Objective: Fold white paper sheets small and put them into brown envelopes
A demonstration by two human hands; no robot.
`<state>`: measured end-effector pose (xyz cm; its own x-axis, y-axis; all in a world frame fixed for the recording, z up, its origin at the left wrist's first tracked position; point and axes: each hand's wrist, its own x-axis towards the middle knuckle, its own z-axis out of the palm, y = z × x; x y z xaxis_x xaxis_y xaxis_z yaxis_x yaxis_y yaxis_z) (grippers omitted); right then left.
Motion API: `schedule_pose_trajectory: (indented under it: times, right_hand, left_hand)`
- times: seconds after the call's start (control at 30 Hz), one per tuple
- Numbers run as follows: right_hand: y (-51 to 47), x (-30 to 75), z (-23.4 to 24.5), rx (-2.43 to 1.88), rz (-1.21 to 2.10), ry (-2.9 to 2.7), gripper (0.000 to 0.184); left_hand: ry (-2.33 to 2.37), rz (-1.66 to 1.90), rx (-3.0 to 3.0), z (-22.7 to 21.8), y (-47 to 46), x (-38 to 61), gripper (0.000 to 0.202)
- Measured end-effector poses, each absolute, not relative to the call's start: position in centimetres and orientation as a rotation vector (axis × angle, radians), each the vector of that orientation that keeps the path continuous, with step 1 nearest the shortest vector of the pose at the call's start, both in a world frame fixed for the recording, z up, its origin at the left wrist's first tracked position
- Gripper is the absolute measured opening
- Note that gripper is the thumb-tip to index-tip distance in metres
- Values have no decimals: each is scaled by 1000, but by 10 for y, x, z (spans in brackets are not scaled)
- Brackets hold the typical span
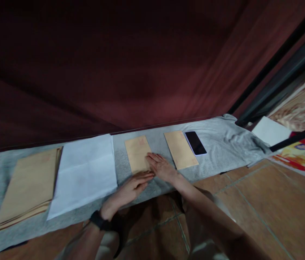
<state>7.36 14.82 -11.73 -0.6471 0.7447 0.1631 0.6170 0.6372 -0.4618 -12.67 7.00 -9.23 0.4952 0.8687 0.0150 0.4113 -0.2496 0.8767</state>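
Observation:
A small tan envelope (pixel 137 153) lies flat on the grey cloth in front of me. My right hand (pixel 161 167) rests palm down over its right edge, fingers stretched out. Along the near edge of the same envelope lies my left hand (pixel 134 186), turned partly on its side with its fingers extended; a dark band circles that wrist. The fingertips of both hands come close together at the envelope's near right corner, which they cover. A second tan envelope (pixel 181 150) is to the right, apart from my hands.
A dark phone (pixel 195 143) lies beside the right envelope. At left are white paper sheets (pixel 86 173) and a stack of large brown envelopes (pixel 29 184). Behind the grey cloth (pixel 222 141) hangs a dark red curtain (pixel 141 72). A printed box (pixel 304 157) stands at far right.

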Motion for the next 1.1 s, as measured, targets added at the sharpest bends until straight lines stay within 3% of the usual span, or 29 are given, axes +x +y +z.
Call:
schedule_pose_trajectory:
  times: [0.1, 0.2, 0.43, 0.7, 0.97, 1.1]
  right_hand:
    - [146, 74, -121, -1124, 489, -2551, 51]
    - [145, 75, -123, -1148, 457, -2542, 50]
    - [142, 75, -133, -1231, 367, -2512, 52]
    - [144, 76, -133, -1217, 285, -2538, 49]
    - [154, 91, -127, -1082, 455, -2549, 45]
    - [158, 105, -121, -955, 670, -2516, 37]
  left_hand:
    - [1240, 834, 1801, -91, 83, -127, 37]
    - [1499, 920, 1919, -99, 110, -130, 54]
    - [1907, 434, 2191, -121, 168, -149, 67]
    - [1811, 204, 2421, -130, 124, -139, 63]
    - [1482, 368, 2453, -133, 61, -140, 63]
    - [1462, 550, 2348, -130, 60, -144, 47]
